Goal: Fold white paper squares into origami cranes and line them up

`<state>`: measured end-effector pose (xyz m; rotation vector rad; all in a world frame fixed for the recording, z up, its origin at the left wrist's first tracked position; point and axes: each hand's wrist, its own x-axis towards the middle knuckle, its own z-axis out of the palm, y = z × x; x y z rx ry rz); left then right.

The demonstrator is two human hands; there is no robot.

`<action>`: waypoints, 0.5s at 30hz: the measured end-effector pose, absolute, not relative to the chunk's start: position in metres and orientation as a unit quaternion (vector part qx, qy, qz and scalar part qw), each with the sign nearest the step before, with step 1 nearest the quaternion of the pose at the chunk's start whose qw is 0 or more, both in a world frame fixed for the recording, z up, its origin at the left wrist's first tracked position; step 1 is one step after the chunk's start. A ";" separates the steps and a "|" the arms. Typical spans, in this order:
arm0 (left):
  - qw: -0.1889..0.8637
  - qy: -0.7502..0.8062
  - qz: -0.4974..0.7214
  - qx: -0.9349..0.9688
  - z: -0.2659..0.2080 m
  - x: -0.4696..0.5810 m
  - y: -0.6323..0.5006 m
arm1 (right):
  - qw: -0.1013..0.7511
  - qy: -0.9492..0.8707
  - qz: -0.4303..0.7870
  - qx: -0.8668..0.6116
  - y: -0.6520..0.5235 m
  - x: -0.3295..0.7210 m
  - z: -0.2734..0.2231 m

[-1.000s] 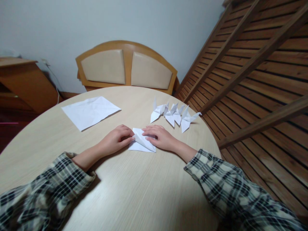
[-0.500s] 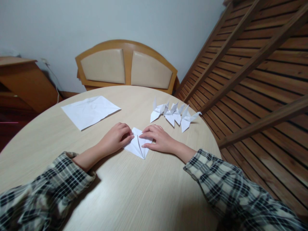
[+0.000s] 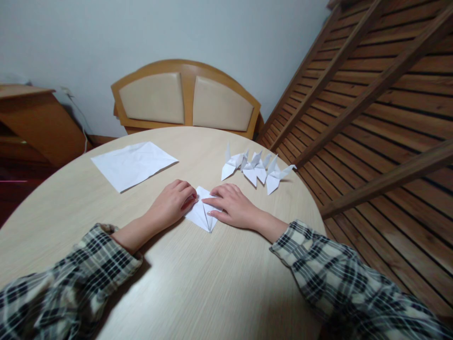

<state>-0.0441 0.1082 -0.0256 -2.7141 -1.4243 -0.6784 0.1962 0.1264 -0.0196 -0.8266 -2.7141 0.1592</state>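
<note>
A small folded sheet of white paper (image 3: pixel 201 216) lies on the table in front of me, its creases meeting at a point toward me. My left hand (image 3: pixel 174 202) has its fingers curled together at the paper's left edge, pinching it. Over the right side of the paper rests my right hand (image 3: pixel 231 205); its index finger stretches to the centre crease and the thumb lies apart from it, both touching the paper. That hand covers the right corner.
Several white paper cranes (image 3: pixel 251 167) stand together at the back right of the round table (image 3: pixel 198 288). A larger flat white sheet (image 3: pixel 136 165) lies at the back left. Beyond are a padded chair back (image 3: pixel 187 99) and a slatted wooden screen (image 3: pixel 371 118).
My right index finger has slid slightly left and lies flatter across the centre crease. The folded paper has shifted and turned a little. My left hand stays at its left edge.
</note>
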 end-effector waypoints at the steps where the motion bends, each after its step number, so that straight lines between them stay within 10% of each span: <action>1: 0.013 -0.452 -0.212 -0.867 -0.025 -0.044 0.108 | 0.149 -0.944 0.047 -0.290 0.126 0.196 -0.019; 15: 0.000 -0.480 -0.181 -0.858 -0.022 -0.040 0.098 | 0.144 -0.943 0.030 -0.299 0.125 0.195 -0.017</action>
